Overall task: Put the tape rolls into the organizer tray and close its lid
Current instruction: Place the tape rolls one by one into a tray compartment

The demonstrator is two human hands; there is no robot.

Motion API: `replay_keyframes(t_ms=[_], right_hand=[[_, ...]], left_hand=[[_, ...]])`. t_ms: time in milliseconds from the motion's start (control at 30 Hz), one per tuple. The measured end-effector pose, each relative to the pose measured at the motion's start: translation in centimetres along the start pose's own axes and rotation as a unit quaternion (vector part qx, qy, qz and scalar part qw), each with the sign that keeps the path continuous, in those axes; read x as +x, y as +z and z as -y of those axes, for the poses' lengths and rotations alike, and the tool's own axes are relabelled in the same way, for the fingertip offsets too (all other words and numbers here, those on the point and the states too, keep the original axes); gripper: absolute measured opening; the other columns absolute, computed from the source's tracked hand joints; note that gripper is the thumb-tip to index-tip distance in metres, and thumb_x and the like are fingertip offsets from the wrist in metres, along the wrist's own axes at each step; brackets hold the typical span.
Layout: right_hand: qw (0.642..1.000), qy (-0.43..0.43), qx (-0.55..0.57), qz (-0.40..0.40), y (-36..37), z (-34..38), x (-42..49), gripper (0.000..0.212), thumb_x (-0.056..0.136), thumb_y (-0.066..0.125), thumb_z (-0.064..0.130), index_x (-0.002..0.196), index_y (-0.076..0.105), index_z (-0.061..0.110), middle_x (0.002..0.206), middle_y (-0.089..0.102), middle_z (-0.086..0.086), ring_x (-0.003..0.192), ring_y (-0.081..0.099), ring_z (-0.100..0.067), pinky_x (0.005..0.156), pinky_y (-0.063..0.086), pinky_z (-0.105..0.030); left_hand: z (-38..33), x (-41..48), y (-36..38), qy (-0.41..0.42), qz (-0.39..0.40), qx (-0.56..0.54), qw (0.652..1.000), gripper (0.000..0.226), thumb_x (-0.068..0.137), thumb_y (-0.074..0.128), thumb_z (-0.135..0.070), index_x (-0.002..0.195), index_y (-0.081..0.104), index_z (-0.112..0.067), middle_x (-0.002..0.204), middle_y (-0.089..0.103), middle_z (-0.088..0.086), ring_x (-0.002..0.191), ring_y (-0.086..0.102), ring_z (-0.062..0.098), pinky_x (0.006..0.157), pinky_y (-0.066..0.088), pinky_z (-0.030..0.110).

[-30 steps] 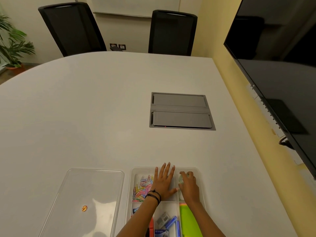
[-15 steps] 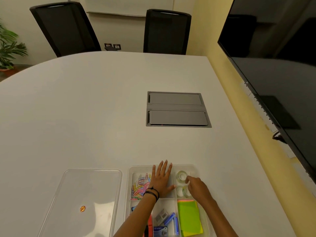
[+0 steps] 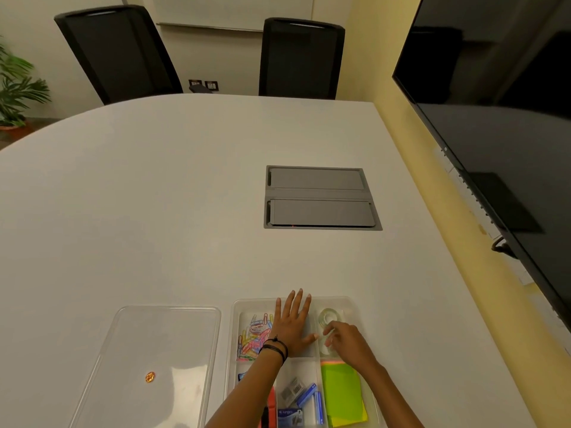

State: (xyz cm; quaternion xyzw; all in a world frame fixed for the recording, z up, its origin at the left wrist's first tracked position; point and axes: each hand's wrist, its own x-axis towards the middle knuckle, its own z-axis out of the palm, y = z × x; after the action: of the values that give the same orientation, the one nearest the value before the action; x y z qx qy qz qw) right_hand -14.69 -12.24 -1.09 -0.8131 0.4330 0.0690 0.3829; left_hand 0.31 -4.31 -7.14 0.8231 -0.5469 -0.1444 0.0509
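A clear organizer tray (image 3: 352,304) sits at the table's near edge, divided into compartments. In its far right compartment lies a clear tape roll (image 3: 329,315). A second roll (image 3: 327,345) lies just nearer, partly hidden under my right hand (image 3: 347,342), whose fingertips curl onto it. Flat on the tray's middle rests my left hand (image 3: 292,325), fingers spread, holding nothing. The clear lid (image 3: 160,350) lies flat on the table to the tray's left, with a small orange sticker on it.
The tray also holds coloured paper clips (image 3: 253,338), green sticky notes (image 3: 341,393), blue staple boxes (image 3: 306,396) and a red item. A grey cable hatch (image 3: 319,197) is set in the table. A large dark screen (image 3: 494,118) hangs right; two black chairs stand beyond.
My right hand drew back from the far tape roll, leaving it in the compartment, and now rests over the nearer roll. My left hand stayed flat on the tray.
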Motion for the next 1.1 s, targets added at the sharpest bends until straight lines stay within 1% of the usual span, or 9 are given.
replay_keyframes(t_ms=[133,267,333,400,433,500,567,833,1100], right_hand=[[0.993,-0.012,-0.089,-0.076,-0.1,-0.2,-0.2,0.023,0.088,0.046,0.003,0.109,0.055,0.009,0.112,0.06,-0.013,0.092,0.055,-0.018,0.061,0.033,-0.007],[0.987,-0.016,-0.161,-0.022,0.5,-0.8,-0.1,0.033,0.093,0.041,0.01,0.126,0.043,0.006,0.124,0.054,-0.016,0.111,0.054,-0.027,0.085,0.044,-0.026],[0.983,-0.004,-0.179,-0.029,0.6,-0.6,-0.1,0.031,0.089,0.053,0.014,0.119,0.049,0.007,0.108,0.063,-0.016,0.096,0.062,-0.023,0.07,0.042,-0.024],[0.983,0.0,-0.183,-0.023,0.6,-0.5,0.0,0.038,0.065,0.081,0.019,0.096,0.061,0.011,0.075,0.07,-0.009,0.063,0.066,-0.013,0.051,0.032,-0.016],[0.981,-0.007,-0.189,-0.031,0.9,-0.6,0.1,0.036,0.064,0.082,0.018,0.094,0.063,0.01,0.073,0.07,-0.009,0.06,0.065,-0.013,0.05,0.031,-0.015],[0.987,-0.012,-0.154,-0.034,0.9,-0.1,0.0,0.026,0.086,0.057,0.014,0.11,0.056,0.005,0.098,0.067,-0.016,0.08,0.062,-0.019,0.058,0.032,-0.012],[0.99,-0.004,-0.137,-0.038,1.1,-0.1,0.4,0.026,0.091,0.046,0.011,0.115,0.051,0.005,0.111,0.062,-0.015,0.092,0.058,-0.021,0.056,0.027,-0.007],[0.986,0.058,-0.154,-0.001,1.4,-0.2,0.7,0.031,0.09,0.051,0.025,0.113,0.05,0.006,0.119,0.057,-0.014,0.106,0.056,-0.025,0.07,0.03,-0.02],[0.98,0.073,-0.182,-0.03,1.8,0.3,0.8,0.023,0.092,0.047,0.017,0.111,0.053,0.005,0.117,0.061,-0.014,0.102,0.06,-0.025,0.053,0.027,-0.017]], left_hand=[[0.0,-0.1,-0.1,0.003,-0.006,0.001,1.0,0.104,0.068,0.027,-0.074,0.147,-0.004,-0.014,0.156,-0.008,0.01,0.142,-0.015,0.027,0.11,-0.006,0.048],[0.0,-0.1,-0.2,0.007,-0.009,0.002,1.0,0.105,0.067,0.027,-0.073,0.147,-0.005,-0.014,0.155,-0.013,0.01,0.142,-0.016,0.027,0.11,-0.008,0.048],[-0.1,-0.1,-0.2,0.006,-0.005,0.002,1.0,0.104,0.067,0.027,-0.073,0.147,-0.004,-0.014,0.156,-0.011,0.01,0.142,-0.015,0.026,0.111,-0.008,0.048],[-0.1,-0.1,-0.2,0.004,0.0,-0.001,1.0,0.104,0.067,0.027,-0.074,0.147,-0.004,-0.014,0.157,-0.003,0.009,0.142,-0.015,0.026,0.111,-0.008,0.048],[-0.1,-0.1,-0.1,0.003,0.0,-0.001,1.0,0.104,0.067,0.027,-0.074,0.147,-0.004,-0.014,0.157,-0.005,0.01,0.142,-0.015,0.026,0.111,-0.008,0.048],[0.0,0.0,-0.1,0.004,-0.006,-0.002,1.0,0.105,0.067,0.027,-0.074,0.147,-0.004,-0.014,0.155,-0.015,0.01,0.142,-0.015,0.027,0.111,-0.009,0.048],[0.0,0.0,-0.1,0.004,-0.009,-0.003,1.0,0.105,0.067,0.027,-0.074,0.147,-0.004,-0.014,0.155,-0.016,0.01,0.142,-0.015,0.027,0.111,-0.009,0.048],[0.0,0.0,0.1,0.006,-0.01,0.0,1.0,0.105,0.067,0.028,-0.074,0.147,-0.004,-0.014,0.154,-0.017,0.01,0.142,-0.016,0.026,0.111,-0.01,0.048],[0.0,0.1,0.2,0.002,-0.002,-0.001,1.0,0.105,0.067,0.028,-0.075,0.147,-0.003,-0.015,0.154,-0.017,0.009,0.142,-0.016,0.026,0.111,-0.009,0.048]])
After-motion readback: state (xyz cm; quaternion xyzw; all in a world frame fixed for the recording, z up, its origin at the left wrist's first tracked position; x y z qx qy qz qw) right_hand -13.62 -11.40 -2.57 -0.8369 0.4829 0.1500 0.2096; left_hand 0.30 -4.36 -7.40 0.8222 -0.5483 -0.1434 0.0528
